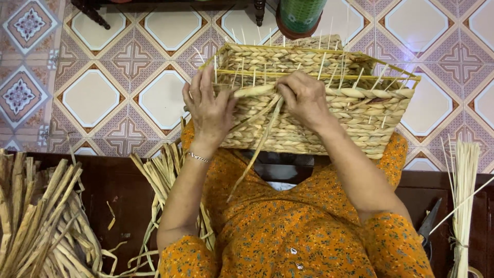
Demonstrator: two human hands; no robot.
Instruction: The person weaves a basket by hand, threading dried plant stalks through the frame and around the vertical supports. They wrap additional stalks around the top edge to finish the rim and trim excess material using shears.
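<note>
A rectangular woven straw basket [360, 110] with a yellow wire frame and thin upright sticks rests on my lap, tilted toward me. My left hand [208, 108] lies against its near left wall, fingers spread over the weave. My right hand [303, 95] pinches a flat straw strand [257, 91] at the rim. The strand's loose end hangs down between my arms over my orange patterned dress [298, 231].
A heap of dried straw strips [41, 221] lies at the lower left, more [159, 175] beside my left arm. A tied bundle of thin pale sticks [463, 195] stands at the right, with scissors [429, 224] next to it. A green woven container [301, 15] sits on the tiled floor beyond.
</note>
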